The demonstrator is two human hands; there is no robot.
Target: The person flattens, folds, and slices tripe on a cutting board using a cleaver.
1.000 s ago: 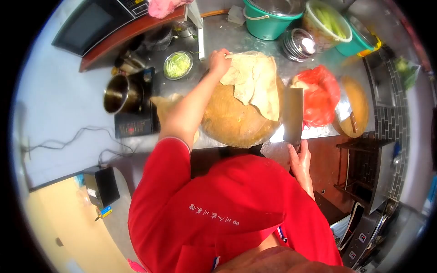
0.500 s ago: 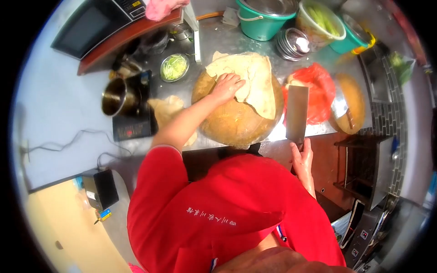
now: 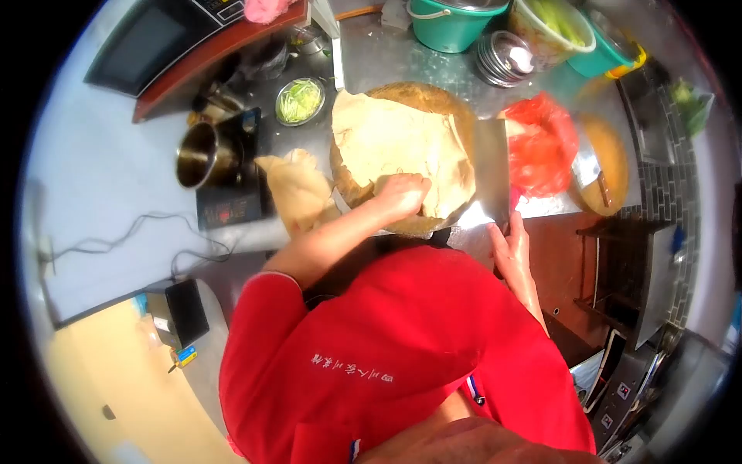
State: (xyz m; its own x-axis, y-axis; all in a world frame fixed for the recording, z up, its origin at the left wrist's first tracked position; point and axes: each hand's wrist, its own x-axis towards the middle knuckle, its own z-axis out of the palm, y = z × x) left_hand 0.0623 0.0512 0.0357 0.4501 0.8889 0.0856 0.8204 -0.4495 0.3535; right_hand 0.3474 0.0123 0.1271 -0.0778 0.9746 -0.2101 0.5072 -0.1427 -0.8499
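Note:
A broad, cream-coloured floppy sheet of food lies spread over a round wooden chopping block. I cannot tell what food it is. My left hand is closed, fingers curled, at the sheet's near edge. In my right hand is the handle of a cleaver, its wide blade pointing away from me beside the block's right side. Left of the block, another pale, limp piece rests on the metal counter.
A red plastic bag and a second round board with a knife are at right. Behind stand a green bucket, stacked metal dishes and a tub of green vegetables. Left are a bowl of shredded greens and a metal pot.
My left hand has come nearer to me and curled. The sheet has shifted toward me and left, baring the block's far side. The cleaver has moved slightly left.

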